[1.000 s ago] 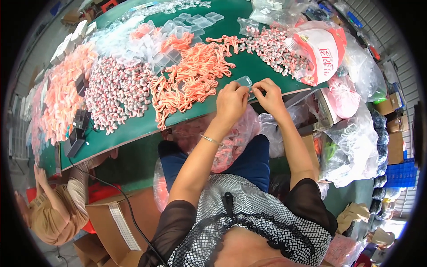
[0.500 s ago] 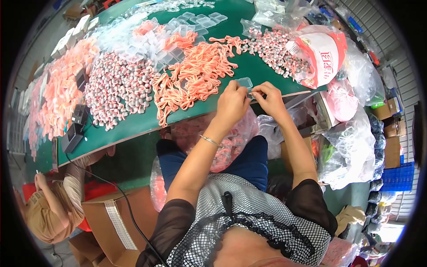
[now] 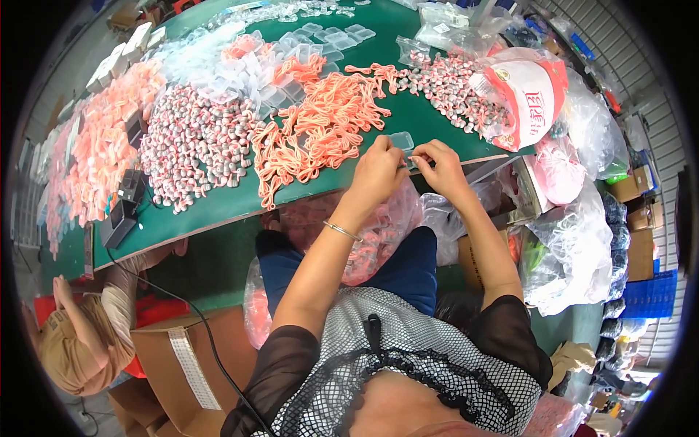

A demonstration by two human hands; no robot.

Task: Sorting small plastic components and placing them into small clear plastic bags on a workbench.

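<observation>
Both my hands meet above the near edge of the green table (image 3: 437,132). My left hand (image 3: 378,169) is closed, its fingertips pinching something small that I cannot make out. Close beside it, my right hand (image 3: 440,164) pinches too, thumb against forefinger, on a tiny pale bit. Just beyond the fingers lies a clear plastic case (image 3: 401,140) on the tabletop. Left of my hands spreads a heap of orange looped cords (image 3: 328,116). Past them to the right is a pile of small grey-and-pink pieces (image 3: 459,91).
A larger heap of grey-and-pink pieces (image 3: 193,142) sits left, near a black box with a cable (image 3: 120,218). More clear cases (image 3: 335,36) lie at the back. A red-and-white bag (image 3: 528,95) stands right. Another person (image 3: 80,342) sits at the lower left, beside a cardboard box (image 3: 196,364).
My fingers have shifted slightly, the right hand's fingertips drawing closer together. More of the clear case shows beyond them. The piles look the same.
</observation>
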